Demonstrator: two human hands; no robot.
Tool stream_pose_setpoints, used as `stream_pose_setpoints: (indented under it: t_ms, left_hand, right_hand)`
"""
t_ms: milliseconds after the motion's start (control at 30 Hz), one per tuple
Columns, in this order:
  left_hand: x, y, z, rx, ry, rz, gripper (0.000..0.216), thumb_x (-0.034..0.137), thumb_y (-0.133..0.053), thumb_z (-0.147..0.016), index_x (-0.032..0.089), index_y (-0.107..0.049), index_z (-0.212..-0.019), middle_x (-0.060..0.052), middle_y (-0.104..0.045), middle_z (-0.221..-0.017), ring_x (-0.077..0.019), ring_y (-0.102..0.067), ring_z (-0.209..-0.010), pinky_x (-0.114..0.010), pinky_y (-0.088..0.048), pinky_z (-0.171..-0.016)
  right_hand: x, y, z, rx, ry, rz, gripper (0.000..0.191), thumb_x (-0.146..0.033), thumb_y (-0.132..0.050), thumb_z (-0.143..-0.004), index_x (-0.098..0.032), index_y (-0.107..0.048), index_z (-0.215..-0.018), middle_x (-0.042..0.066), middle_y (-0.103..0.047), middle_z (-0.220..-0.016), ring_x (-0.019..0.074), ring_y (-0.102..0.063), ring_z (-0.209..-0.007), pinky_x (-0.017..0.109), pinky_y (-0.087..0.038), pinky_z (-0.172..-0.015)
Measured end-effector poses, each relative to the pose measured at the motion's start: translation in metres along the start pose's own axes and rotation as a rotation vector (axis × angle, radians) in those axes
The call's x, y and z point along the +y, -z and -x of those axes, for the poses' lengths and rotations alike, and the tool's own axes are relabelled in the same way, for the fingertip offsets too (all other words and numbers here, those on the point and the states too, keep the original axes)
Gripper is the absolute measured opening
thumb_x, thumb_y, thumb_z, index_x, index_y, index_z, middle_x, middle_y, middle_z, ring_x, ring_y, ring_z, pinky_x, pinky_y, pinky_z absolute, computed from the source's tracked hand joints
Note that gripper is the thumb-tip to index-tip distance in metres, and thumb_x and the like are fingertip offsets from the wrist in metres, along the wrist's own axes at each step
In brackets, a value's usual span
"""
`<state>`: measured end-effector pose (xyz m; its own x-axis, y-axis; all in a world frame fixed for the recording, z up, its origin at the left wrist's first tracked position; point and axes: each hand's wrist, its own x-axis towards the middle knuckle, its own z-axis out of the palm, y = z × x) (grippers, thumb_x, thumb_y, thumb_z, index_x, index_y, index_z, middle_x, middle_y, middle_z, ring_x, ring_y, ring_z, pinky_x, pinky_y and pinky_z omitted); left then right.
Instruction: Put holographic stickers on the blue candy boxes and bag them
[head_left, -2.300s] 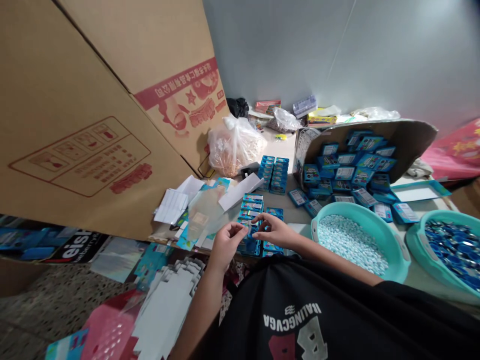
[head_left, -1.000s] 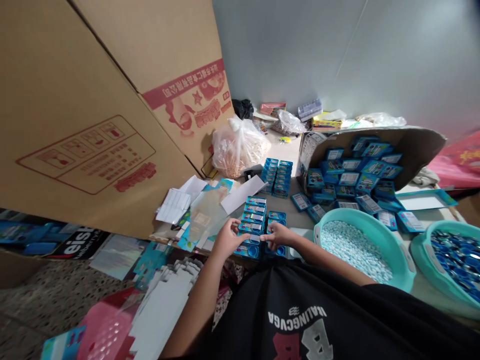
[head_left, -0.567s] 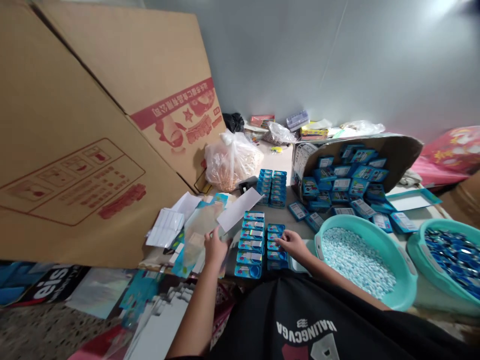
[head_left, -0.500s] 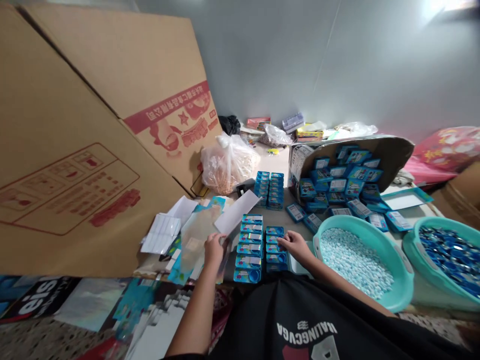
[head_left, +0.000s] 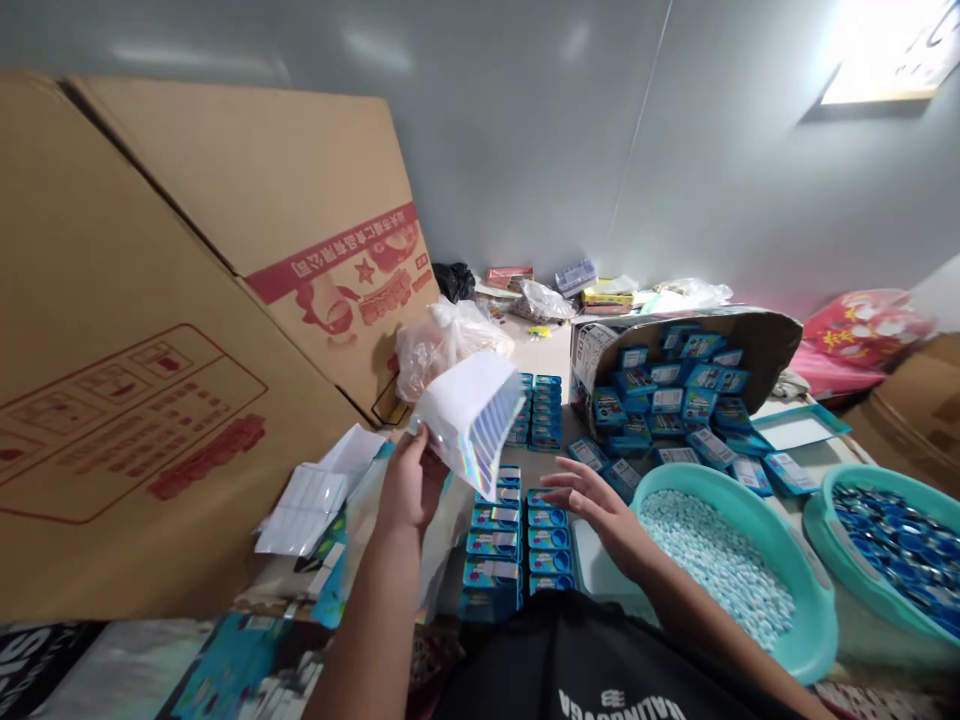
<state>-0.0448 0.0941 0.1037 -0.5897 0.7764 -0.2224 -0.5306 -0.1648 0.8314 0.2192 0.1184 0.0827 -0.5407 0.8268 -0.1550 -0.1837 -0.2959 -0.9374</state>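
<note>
My left hand [head_left: 411, 485] grips the left edge of a white sheet [head_left: 469, 405], raised and curled over the table. Shiny strips with rainbow glints line the sheet's lower side. Under it stands a column of small blue boxes [head_left: 493, 543], several of them bearing shiny strips on top. Beside that runs a second column of blue boxes [head_left: 550, 538], whose tops show round recesses. My right hand [head_left: 600, 510] hovers at the far end of this second column with its fingers spread, holding nothing. Farther back, more blue boxes [head_left: 545, 412] are partly covered by the sheet.
A tipped carton [head_left: 780, 335] spills blue boxes at the right back. Two turquoise basins, one of pale pellets [head_left: 817, 645] and one of blue shiny pieces [head_left: 825, 545], stand at right. Large cardboard [head_left: 150, 290] walls the left. Other sheets [head_left: 304, 505] lie beside it.
My left hand has lifted the white sheet off the table and turned it. My right hand has come away from a box, its fingers now spread. The view has tilted up slightly.
</note>
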Motion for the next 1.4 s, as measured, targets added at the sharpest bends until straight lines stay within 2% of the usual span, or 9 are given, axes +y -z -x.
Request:
stream_pose_setpoints:
  t_ms: [67,167,300,400,600,733,833,1000,1400]
  left_hand:
    - [0.003,-0.020,0.029,-0.086,0.062,0.008,0.032,0.036,-0.078,-0.068,0.019,-0.063,-0.090,0.000,-0.070,-0.077,-0.0151,-0.067,-0.070,-0.026,-0.055,-0.068]
    - [0.002,-0.036,0.069,-0.176,0.119,-0.007,0.035,0.033,-0.081,-0.068,0.017,-0.063,-0.093,-0.002,-0.071,-0.081,-0.0177,-0.069,-0.076,-0.027,-0.056,-0.070]
    - [-0.003,-0.035,0.104,-0.263,0.154,-0.009,0.035,0.029,-0.081,-0.069,0.018,-0.060,-0.095,-0.001,-0.070,-0.082,-0.0145,-0.068,-0.070,-0.024,-0.055,-0.064]
    - [-0.013,-0.030,0.119,-0.193,0.132,-0.090,0.046,0.032,-0.082,-0.067,0.021,-0.057,-0.104,0.002,-0.068,-0.077,-0.0125,-0.064,-0.061,-0.022,-0.052,-0.055]
    - [-0.038,-0.020,0.140,-0.021,-0.098,-0.621,0.054,0.041,-0.075,-0.073,0.019,-0.064,-0.121,-0.004,-0.070,-0.088,-0.0160,-0.064,-0.063,-0.028,-0.054,-0.057]
    - [-0.043,-0.008,0.145,-0.020,-0.546,-1.123,0.031,0.028,-0.063,-0.085,0.023,-0.069,-0.116,-0.008,-0.064,-0.111,-0.0204,-0.065,-0.093,-0.034,-0.054,-0.084]
    - [-0.044,0.000,0.146,-0.076,-0.677,-1.336,0.032,0.022,-0.054,-0.091,0.022,-0.065,-0.121,-0.010,-0.062,-0.115,-0.0235,-0.060,-0.107,-0.040,-0.049,-0.097]
    - [-0.044,0.009,0.150,-0.008,-0.774,-1.426,0.038,0.021,-0.058,-0.089,0.017,-0.060,-0.126,-0.012,-0.061,-0.110,-0.0271,-0.055,-0.107,-0.044,-0.050,-0.095]
    - [-0.044,0.016,0.165,0.112,-0.892,-1.306,0.028,0.026,-0.064,-0.088,0.019,-0.066,-0.115,-0.009,-0.066,-0.105,-0.0226,-0.062,-0.102,-0.040,-0.051,-0.094]
  right_hand:
    - [-0.016,-0.017,-0.001,-0.059,0.038,-0.130,0.060,-0.053,-0.075,-0.075,-0.027,-0.056,-0.126,0.011,-0.064,-0.127,0.0278,-0.064,-0.110,0.044,-0.048,-0.095]
    - [-0.032,-0.034,-0.004,-0.074,0.046,-0.317,0.052,-0.053,-0.075,-0.076,-0.025,-0.062,-0.118,0.010,-0.067,-0.121,0.0273,-0.065,-0.106,0.042,-0.052,-0.088]
    - [-0.042,-0.042,0.000,-0.088,-0.001,-0.377,0.037,-0.042,-0.078,-0.076,-0.024,-0.068,-0.107,0.005,-0.070,-0.103,0.0193,-0.067,-0.085,0.034,-0.056,-0.074]
    - [-0.044,-0.040,0.008,-0.121,-0.037,-0.345,0.034,-0.040,-0.078,-0.075,-0.023,-0.069,-0.103,0.004,-0.070,-0.101,0.0169,-0.065,-0.077,0.031,-0.057,-0.068]
    - [-0.037,-0.031,0.017,-0.124,-0.128,-0.225,0.036,-0.036,-0.082,-0.068,-0.019,-0.069,-0.097,0.006,-0.073,-0.095,0.0196,-0.067,-0.078,0.032,-0.056,-0.067]
    - [-0.025,-0.035,0.022,-0.083,-0.219,-0.111,0.039,-0.039,-0.085,-0.061,-0.017,-0.068,-0.089,0.005,-0.074,-0.087,0.0211,-0.068,-0.076,0.032,-0.055,-0.066]
    - [-0.018,-0.041,0.026,-0.087,-0.197,-0.040,0.037,-0.044,-0.084,-0.060,-0.018,-0.068,-0.081,0.004,-0.074,-0.082,0.0220,-0.067,-0.074,0.033,-0.055,-0.064]
    - [-0.013,-0.045,0.026,-0.099,-0.156,0.002,0.034,-0.044,-0.081,-0.063,-0.018,-0.069,-0.079,0.004,-0.074,-0.080,0.0230,-0.067,-0.072,0.033,-0.054,-0.063]
    - [0.003,-0.052,0.032,-0.036,-0.164,-0.158,0.032,-0.038,-0.079,-0.069,-0.019,-0.068,-0.093,0.005,-0.075,-0.094,0.0249,-0.068,-0.086,0.034,-0.056,-0.067]
